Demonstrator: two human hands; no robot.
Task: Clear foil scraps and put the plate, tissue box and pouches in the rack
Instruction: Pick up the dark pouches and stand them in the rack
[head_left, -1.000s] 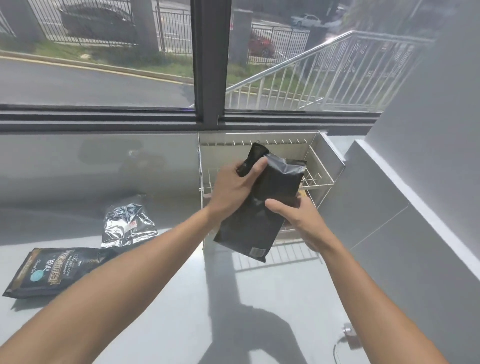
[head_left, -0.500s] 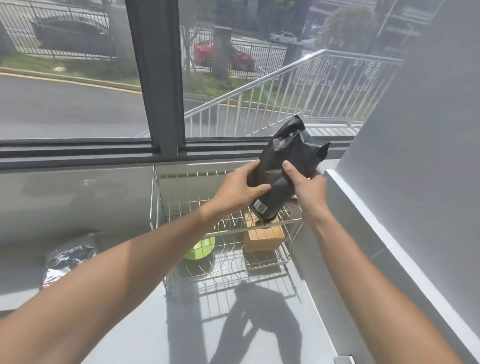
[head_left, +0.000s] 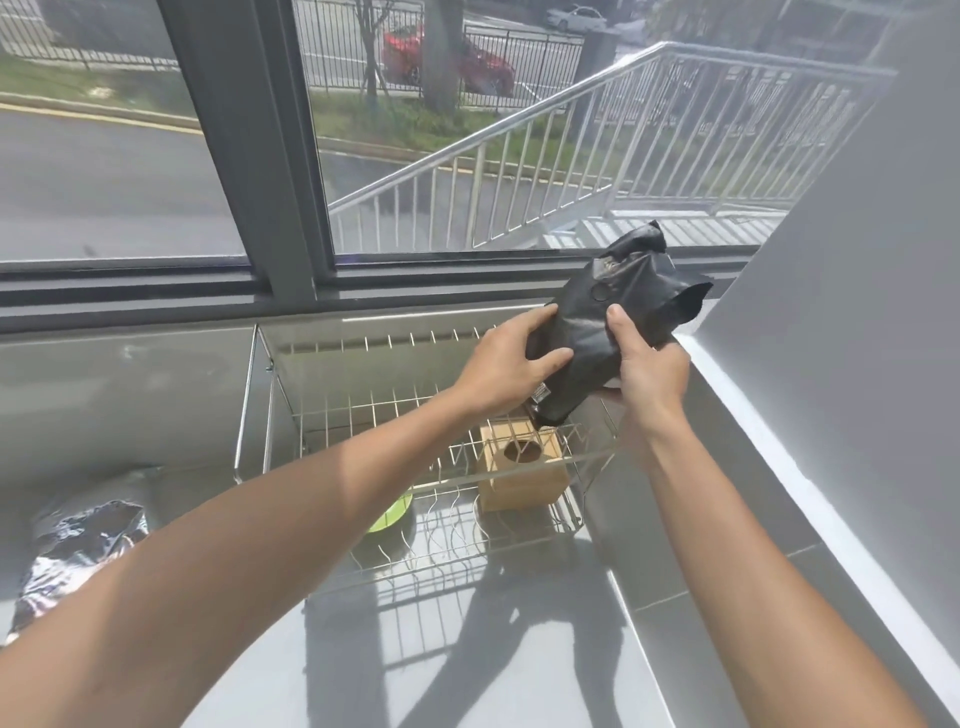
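Note:
A black pouch (head_left: 608, 322) hangs tilted in the air above the right end of the wire rack (head_left: 270, 415). My left hand (head_left: 506, 371) grips its left side and my right hand (head_left: 647, 366) grips its right side. Inside the rack a tan tissue box (head_left: 522, 470) with a round hole on top stands at the right. A green plate (head_left: 389, 517) lies at the rack's lower left, partly hidden by my left forearm. A silver foil pouch (head_left: 83, 540) lies on the counter at the far left.
The grey counter (head_left: 467, 649) runs under the rack toward me. A grey wall with a white ledge (head_left: 779, 467) rises on the right, close to the rack. A window sill and dark frame (head_left: 249, 156) stand right behind the rack.
Both hands have carried the black pouch up and to the right, from in front of the rack to above its right end. The view has shifted right; the printed pouch has left the frame.

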